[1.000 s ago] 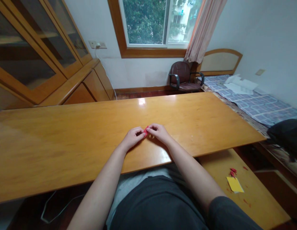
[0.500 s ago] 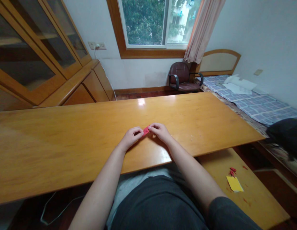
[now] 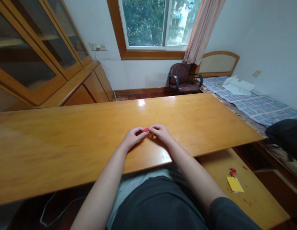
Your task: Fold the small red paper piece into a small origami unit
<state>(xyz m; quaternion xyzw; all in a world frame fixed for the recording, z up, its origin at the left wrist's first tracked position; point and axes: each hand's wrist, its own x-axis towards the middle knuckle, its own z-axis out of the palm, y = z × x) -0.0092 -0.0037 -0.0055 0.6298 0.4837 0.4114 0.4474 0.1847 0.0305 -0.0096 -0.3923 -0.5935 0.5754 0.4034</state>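
A small folded piece of red paper is pinched between my two hands, just above the middle of the wooden table. My left hand grips its left side, with thumb and fingers closed on it. On the other side my right hand holds the right end between thumb and fingertips. Much of the paper is hidden by the fingers, so its full shape cannot be made out.
A lower wooden surface at right holds a yellow paper pad and small red pieces. Beyond the table stand a brown armchair, a bed with a black bag, and a glass-door cabinet.
My left thumb has moved across the red paper toward my right hand, so less of it shows now. Both hands stay in nearly the same place.
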